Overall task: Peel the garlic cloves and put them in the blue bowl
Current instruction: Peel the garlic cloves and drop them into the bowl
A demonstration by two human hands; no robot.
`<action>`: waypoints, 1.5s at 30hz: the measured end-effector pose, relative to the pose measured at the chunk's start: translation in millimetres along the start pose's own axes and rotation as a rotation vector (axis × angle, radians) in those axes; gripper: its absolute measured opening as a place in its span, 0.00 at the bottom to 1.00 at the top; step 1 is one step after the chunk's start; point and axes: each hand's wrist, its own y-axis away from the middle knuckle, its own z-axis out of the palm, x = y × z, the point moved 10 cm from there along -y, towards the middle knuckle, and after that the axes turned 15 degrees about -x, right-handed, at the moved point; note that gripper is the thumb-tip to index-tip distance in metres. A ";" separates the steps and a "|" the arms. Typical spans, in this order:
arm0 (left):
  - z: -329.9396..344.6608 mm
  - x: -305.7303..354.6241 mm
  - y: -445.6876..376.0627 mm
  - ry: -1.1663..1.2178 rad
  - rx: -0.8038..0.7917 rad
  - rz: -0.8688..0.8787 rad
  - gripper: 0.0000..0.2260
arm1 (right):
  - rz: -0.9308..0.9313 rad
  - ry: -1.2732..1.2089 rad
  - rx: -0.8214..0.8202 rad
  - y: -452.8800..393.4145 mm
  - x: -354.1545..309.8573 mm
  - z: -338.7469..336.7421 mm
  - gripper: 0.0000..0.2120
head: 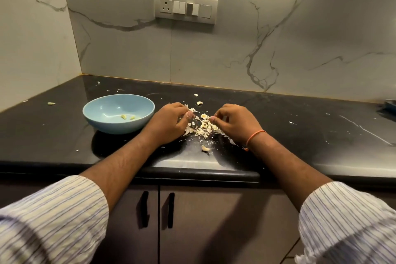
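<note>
The blue bowl (pixel 119 113) sits left of centre on the black counter and holds two peeled garlic cloves (pixel 128 117). Just right of the bowl, my left hand (pixel 169 123) pinches a garlic clove whose papery skin (pixel 191 110) sticks out past the fingertips. My right hand (pixel 234 122) faces it with curled fingers, and its thumb and forefinger pinch a shred of skin. A pile of garlic skins (pixel 205 128) and a pale clove (pixel 204 116) lie between the hands. An unpeeled clove (pixel 205 148) lies nearer the counter's front edge.
Loose cloves lie behind the hands (pixel 199 103) and far left on the counter (pixel 51 103). Skin flakes are scattered over the black counter (pixel 300 135). Marble walls close the back and left. A socket panel (pixel 186 7) is on the back wall, and cabinet doors (pixel 158 221) are below.
</note>
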 end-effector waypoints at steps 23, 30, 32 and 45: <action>-3.8 9.3 5.3 0.016 0.031 0.095 0.15 | -0.029 -0.254 -0.136 16.4 -37.4 -3.2 0.07; 5.4 24.1 7.0 0.118 -0.104 0.198 0.13 | -0.126 -0.247 0.051 6.7 -46.2 -8.7 0.08; 6.0 23.1 5.9 0.110 -0.111 0.204 0.10 | -0.168 -0.225 0.091 7.3 -50.1 -8.2 0.08; -4.0 9.3 4.2 0.243 -0.028 0.164 0.05 | -0.124 -0.456 -0.025 1.6 -41.3 3.9 0.11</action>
